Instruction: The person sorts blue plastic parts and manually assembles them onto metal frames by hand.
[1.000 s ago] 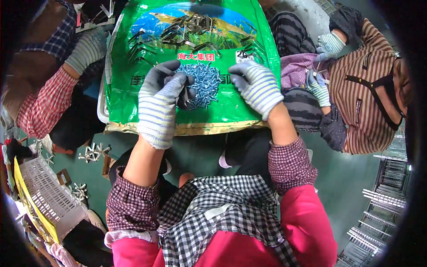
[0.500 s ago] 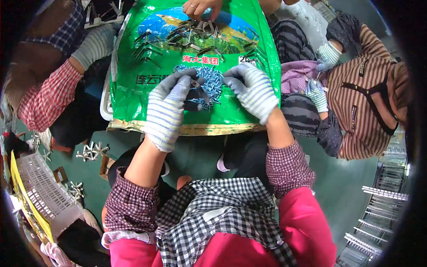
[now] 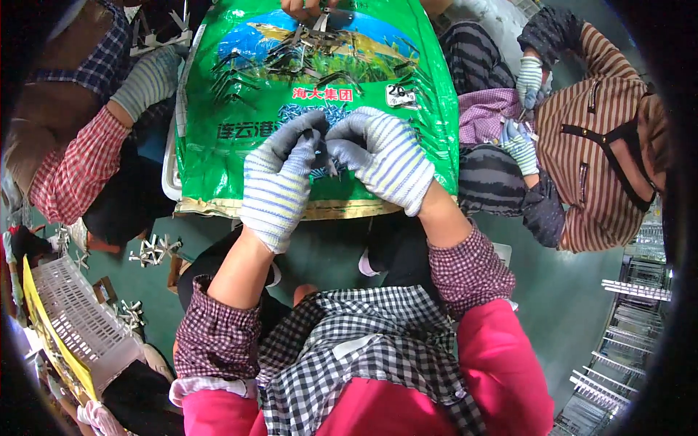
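Green floor (image 3: 582,305), white crate (image 3: 80,320) left, wire racks (image 3: 625,349) right.

Small grey metal clips (image 3: 320,116) are lying on the green printed plastic sack (image 3: 240,94); a white slatted plastic crate (image 3: 76,320) is sitting far left, below it.

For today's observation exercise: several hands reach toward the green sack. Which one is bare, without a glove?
The hand at the top edge of the green sack, the bare hand; every other hand in view wears a striped glove.
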The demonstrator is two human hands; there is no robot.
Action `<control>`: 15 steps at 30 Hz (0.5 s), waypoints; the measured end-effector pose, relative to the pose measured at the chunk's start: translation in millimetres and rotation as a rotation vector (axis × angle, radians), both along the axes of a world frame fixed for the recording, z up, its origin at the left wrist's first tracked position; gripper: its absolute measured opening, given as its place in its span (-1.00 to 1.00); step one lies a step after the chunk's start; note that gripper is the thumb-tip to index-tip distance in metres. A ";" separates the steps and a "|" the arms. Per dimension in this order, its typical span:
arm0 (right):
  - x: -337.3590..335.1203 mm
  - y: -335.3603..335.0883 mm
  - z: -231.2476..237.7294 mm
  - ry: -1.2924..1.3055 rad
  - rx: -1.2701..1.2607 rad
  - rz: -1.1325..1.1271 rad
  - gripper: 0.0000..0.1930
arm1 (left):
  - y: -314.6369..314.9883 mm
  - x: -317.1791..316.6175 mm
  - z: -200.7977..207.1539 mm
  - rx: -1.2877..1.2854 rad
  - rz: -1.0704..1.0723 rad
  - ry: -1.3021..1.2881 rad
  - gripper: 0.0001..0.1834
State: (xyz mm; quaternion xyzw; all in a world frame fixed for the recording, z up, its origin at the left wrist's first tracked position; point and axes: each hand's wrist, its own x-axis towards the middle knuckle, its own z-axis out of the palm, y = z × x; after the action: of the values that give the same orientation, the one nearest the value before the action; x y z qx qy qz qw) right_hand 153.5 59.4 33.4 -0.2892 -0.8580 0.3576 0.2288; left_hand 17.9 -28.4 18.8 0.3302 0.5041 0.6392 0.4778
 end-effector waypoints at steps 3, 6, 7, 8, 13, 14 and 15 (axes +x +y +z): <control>1.7 -0.8 -3.5 0.023 0.000 -0.013 -0.90 | 0.7 1.4 -3.4 0.005 -0.008 -0.037 -0.69; 4.1 -1.0 -10.1 0.050 -0.005 -0.034 -0.89 | 1.5 5.1 -3.0 0.008 -0.011 -0.054 -0.70; 4.9 -0.8 -11.6 0.067 -0.032 -0.049 -0.88 | 1.7 6.9 -2.5 0.004 -0.002 -0.046 -0.70; 4.5 -0.8 -11.7 0.070 -0.028 -0.050 -0.88 | 1.2 7.2 -4.5 0.007 -0.003 -0.043 -0.70; 5.1 -0.3 -16.9 -0.054 0.186 -0.052 -0.88 | -2.1 11.0 -13.0 0.024 -0.042 0.119 -0.70; 4.8 -1.3 -17.8 -0.058 0.191 -0.071 -0.86 | -2.4 9.7 -15.7 0.048 -0.045 0.209 -0.68; 4.6 -3.2 -18.1 -0.056 0.198 -0.070 -0.86 | -3.1 10.8 -16.3 0.055 -0.044 0.211 -0.68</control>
State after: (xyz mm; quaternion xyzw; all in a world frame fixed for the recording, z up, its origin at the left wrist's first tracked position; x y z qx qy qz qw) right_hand 158.2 56.2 15.2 -0.3050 -0.8845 0.2548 0.2445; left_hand 28.6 -31.5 2.5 0.4193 0.5266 0.6039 0.4269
